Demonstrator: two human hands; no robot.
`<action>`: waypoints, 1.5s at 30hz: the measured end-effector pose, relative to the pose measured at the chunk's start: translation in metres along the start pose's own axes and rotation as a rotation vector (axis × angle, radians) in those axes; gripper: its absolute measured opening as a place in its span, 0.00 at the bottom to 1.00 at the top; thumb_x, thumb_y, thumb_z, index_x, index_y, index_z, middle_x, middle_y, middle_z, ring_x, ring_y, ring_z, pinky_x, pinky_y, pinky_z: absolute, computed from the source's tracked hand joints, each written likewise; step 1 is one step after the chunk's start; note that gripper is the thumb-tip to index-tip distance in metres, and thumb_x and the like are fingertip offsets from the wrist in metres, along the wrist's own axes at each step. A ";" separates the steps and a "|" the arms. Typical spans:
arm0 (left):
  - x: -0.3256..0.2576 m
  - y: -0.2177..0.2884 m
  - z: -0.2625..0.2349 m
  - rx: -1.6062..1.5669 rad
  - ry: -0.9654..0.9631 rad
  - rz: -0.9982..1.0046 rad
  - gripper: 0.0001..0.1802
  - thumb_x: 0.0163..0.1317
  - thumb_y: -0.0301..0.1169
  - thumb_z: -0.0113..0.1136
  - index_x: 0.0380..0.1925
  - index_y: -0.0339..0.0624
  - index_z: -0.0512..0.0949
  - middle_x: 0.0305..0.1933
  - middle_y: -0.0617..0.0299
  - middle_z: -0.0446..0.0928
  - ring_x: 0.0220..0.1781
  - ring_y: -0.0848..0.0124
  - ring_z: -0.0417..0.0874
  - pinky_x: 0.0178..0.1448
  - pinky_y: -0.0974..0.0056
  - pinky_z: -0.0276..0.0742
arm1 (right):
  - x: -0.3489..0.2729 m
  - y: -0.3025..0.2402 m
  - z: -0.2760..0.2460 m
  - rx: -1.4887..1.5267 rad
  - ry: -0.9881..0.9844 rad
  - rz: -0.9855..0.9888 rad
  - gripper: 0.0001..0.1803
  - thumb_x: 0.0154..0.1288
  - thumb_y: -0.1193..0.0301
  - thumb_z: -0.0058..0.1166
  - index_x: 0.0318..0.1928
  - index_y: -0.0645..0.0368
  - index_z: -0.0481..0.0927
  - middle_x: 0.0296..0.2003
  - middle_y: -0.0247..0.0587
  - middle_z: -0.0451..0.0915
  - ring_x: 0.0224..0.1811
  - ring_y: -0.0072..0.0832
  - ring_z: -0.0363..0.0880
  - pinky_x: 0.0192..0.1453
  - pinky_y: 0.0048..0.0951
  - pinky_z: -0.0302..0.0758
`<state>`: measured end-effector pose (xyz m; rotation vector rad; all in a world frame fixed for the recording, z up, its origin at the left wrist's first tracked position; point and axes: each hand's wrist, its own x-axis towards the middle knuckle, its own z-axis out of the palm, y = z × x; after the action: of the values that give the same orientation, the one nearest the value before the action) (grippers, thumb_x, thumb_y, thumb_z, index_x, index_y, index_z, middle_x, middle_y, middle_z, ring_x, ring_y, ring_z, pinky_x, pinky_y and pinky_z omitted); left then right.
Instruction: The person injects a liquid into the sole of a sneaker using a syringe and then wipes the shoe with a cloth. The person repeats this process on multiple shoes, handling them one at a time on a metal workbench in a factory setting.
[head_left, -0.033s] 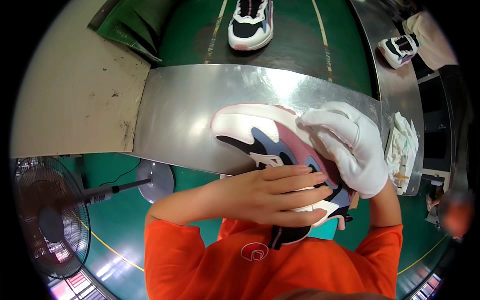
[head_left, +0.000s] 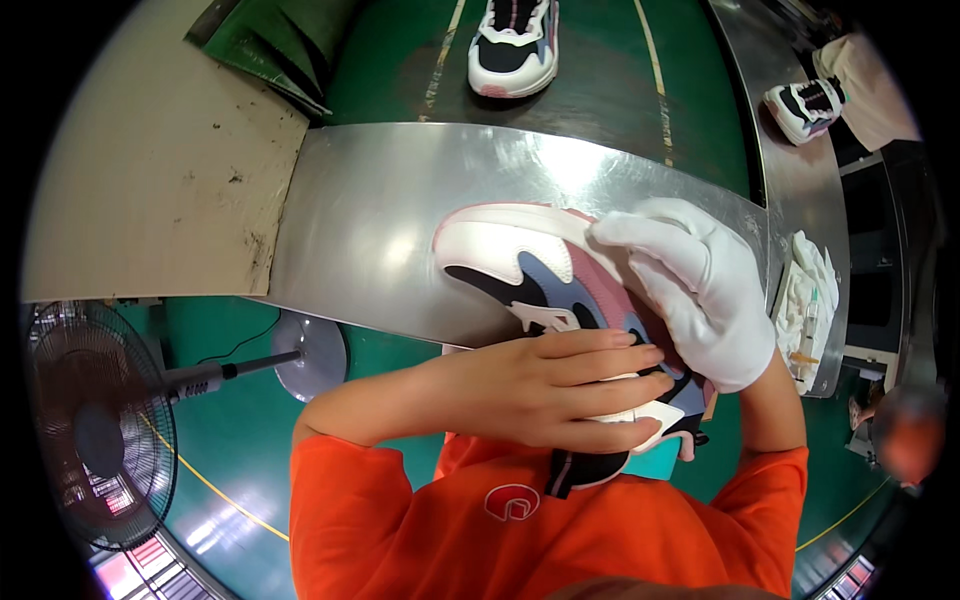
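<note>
A sneaker [head_left: 585,300] with white, black, blue and pink panels lies on its side in front of me, toe to the left, over the near edge of the metal bench. My left hand [head_left: 580,388], bare, is laid across its upper with the fingers bent round it, holding it. On my right hand [head_left: 705,295] is a white glove. Its fingers and thumb are curled about the sneaker's sole edge near the middle. The palm-side fingers and part of the sole are hidden. The sneaker's heel and opening face my body.
Ahead, a second sneaker [head_left: 513,50] stands on a green belt [head_left: 590,100] beyond the metal bench [head_left: 380,220]. Another sneaker [head_left: 805,108] and a white cloth [head_left: 808,300] with a syringe-like tube sit on the right-hand ledge. A standing fan [head_left: 100,430] is at left.
The whole view has shifted slightly. My gloved right hand has slid a little along the sole edge toward the toe. My left hand keeps its hold on the sneaker.
</note>
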<state>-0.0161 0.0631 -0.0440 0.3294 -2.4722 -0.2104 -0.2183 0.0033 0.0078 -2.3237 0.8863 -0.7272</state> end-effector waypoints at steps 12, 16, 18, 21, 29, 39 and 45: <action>-0.003 -0.007 0.011 -0.108 0.157 0.075 0.18 0.60 0.31 0.59 0.51 0.49 0.73 0.57 0.55 0.75 0.59 0.59 0.76 0.60 0.59 0.73 | 0.031 -0.001 0.014 -0.196 -0.044 -0.228 0.19 0.49 0.81 0.50 0.45 0.57 0.76 0.35 0.45 0.77 0.36 0.46 0.76 0.39 0.38 0.74; -0.001 -0.011 0.008 -0.178 0.187 0.082 0.17 0.59 0.31 0.59 0.50 0.48 0.73 0.57 0.53 0.75 0.60 0.57 0.76 0.62 0.57 0.72 | 0.050 -0.004 0.021 -0.184 -0.067 -0.245 0.15 0.52 0.81 0.54 0.42 0.56 0.77 0.35 0.42 0.77 0.36 0.43 0.77 0.38 0.36 0.74; -0.002 -0.011 0.007 -0.183 0.201 0.080 0.17 0.59 0.31 0.59 0.50 0.48 0.74 0.57 0.53 0.75 0.60 0.57 0.76 0.62 0.57 0.72 | 0.055 -0.006 0.024 -0.261 -0.095 -0.305 0.15 0.52 0.83 0.57 0.42 0.56 0.79 0.36 0.41 0.77 0.35 0.40 0.78 0.37 0.33 0.75; -0.004 -0.008 0.011 -0.167 0.210 0.066 0.17 0.58 0.30 0.59 0.49 0.48 0.74 0.57 0.53 0.75 0.60 0.57 0.76 0.63 0.57 0.71 | 0.058 -0.006 0.028 -0.298 -0.112 -0.346 0.17 0.50 0.82 0.60 0.42 0.56 0.78 0.37 0.41 0.77 0.34 0.42 0.77 0.37 0.34 0.75; 0.001 -0.006 0.009 -0.099 0.143 0.050 0.17 0.57 0.29 0.58 0.48 0.50 0.75 0.58 0.57 0.75 0.61 0.61 0.75 0.64 0.60 0.70 | 0.038 0.002 0.017 0.216 0.056 0.001 0.12 0.52 0.84 0.49 0.35 0.60 0.82 0.35 0.40 0.79 0.38 0.33 0.78 0.44 0.27 0.74; -0.004 0.007 0.014 0.148 0.010 0.006 0.17 0.59 0.36 0.64 0.48 0.64 0.74 0.60 0.72 0.75 0.63 0.70 0.73 0.64 0.66 0.67 | -0.033 0.018 -0.004 0.153 0.198 0.146 0.16 0.51 0.86 0.48 0.38 0.60 0.83 0.36 0.42 0.80 0.37 0.33 0.79 0.43 0.26 0.75; -0.003 0.008 0.012 0.161 -0.017 -0.003 0.17 0.59 0.37 0.64 0.48 0.65 0.74 0.60 0.73 0.75 0.63 0.70 0.73 0.65 0.66 0.66 | -0.027 0.012 -0.001 -0.013 0.052 -0.085 0.25 0.44 0.86 0.47 0.46 0.57 0.80 0.37 0.43 0.80 0.36 0.42 0.79 0.40 0.32 0.77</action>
<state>-0.0220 0.0724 -0.0533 0.4009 -2.5114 -0.0151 -0.2411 0.0142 -0.0073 -2.3757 0.8212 -0.8225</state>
